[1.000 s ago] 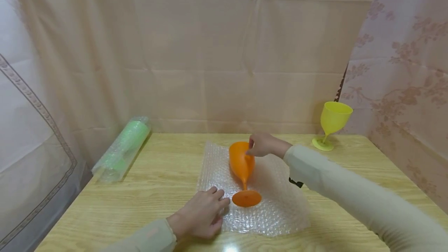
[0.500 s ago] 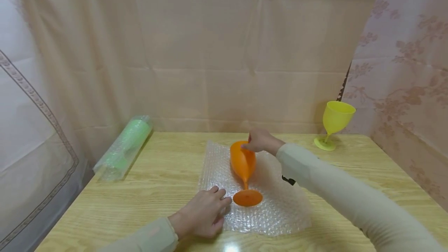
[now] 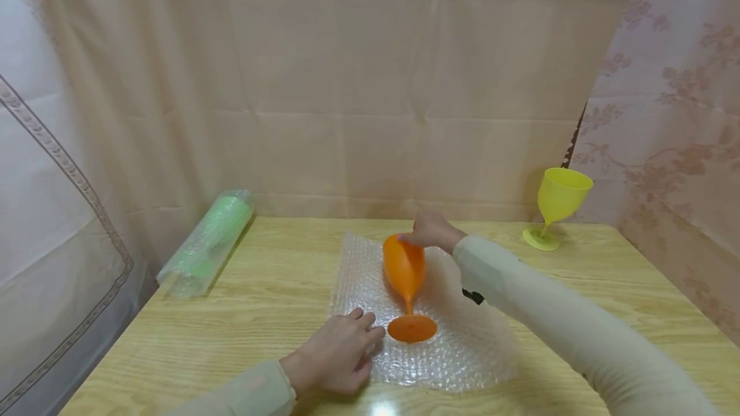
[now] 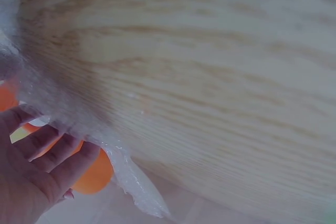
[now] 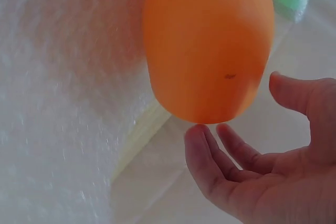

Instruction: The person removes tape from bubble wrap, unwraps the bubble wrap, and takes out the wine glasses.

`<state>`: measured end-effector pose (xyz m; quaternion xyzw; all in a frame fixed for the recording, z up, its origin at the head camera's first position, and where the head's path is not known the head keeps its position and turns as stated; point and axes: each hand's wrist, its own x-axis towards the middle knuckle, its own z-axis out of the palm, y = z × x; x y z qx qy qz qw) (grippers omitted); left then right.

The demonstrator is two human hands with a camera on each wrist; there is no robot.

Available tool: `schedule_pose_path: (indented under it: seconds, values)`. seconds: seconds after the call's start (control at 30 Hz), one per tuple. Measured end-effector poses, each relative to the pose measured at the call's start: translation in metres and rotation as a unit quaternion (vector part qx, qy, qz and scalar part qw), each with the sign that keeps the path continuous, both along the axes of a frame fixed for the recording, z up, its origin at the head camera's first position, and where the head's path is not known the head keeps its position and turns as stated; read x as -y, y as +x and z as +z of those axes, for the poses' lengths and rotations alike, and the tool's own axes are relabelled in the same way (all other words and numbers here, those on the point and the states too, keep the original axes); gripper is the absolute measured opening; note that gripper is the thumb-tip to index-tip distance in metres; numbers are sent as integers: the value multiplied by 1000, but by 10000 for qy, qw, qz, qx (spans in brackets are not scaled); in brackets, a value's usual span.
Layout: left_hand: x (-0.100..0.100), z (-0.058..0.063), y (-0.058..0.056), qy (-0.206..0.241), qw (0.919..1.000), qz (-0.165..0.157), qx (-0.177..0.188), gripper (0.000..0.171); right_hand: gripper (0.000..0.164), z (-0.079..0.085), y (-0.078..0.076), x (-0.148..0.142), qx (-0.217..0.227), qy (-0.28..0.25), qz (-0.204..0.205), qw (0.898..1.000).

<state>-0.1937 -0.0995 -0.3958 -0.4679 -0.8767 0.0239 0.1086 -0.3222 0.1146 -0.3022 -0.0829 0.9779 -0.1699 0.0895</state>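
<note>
An orange plastic goblet (image 3: 403, 269) lies on a sheet of bubble wrap (image 3: 453, 361), its round foot toward me and its bowl pointing away. At the far end, my right hand (image 3: 435, 231) touches the rim. In the right wrist view, that hand's loosely bent fingers (image 5: 202, 156) meet the rim of the bowl, and the thumb stands apart beside it. My left hand (image 3: 338, 352) rests at the wrap's near left edge, close to the goblet's foot. From the left wrist view, its extended fingers (image 4: 73, 163) are at the wrap's edge.
Upright at the back right stands a yellow goblet (image 3: 562, 198). A green thing in bubble wrap (image 3: 211, 242) lies at the back left of the wooden table (image 3: 277, 275). A beige cloth (image 3: 347, 82) hangs behind the table.
My right hand has shifted slightly left along the rim, its thumb coming over the bowl. The left hand stays at the wrap's edge. The head view has turned a little.
</note>
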Motion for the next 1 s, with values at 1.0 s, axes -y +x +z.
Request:
schedule_pose_path:
  seconds: [1.0]
  values:
    - [-1, 1, 0, -116, 9999, 103, -3, 25, 58, -19, -18, -14, 1880, -1864, -756, 9613]
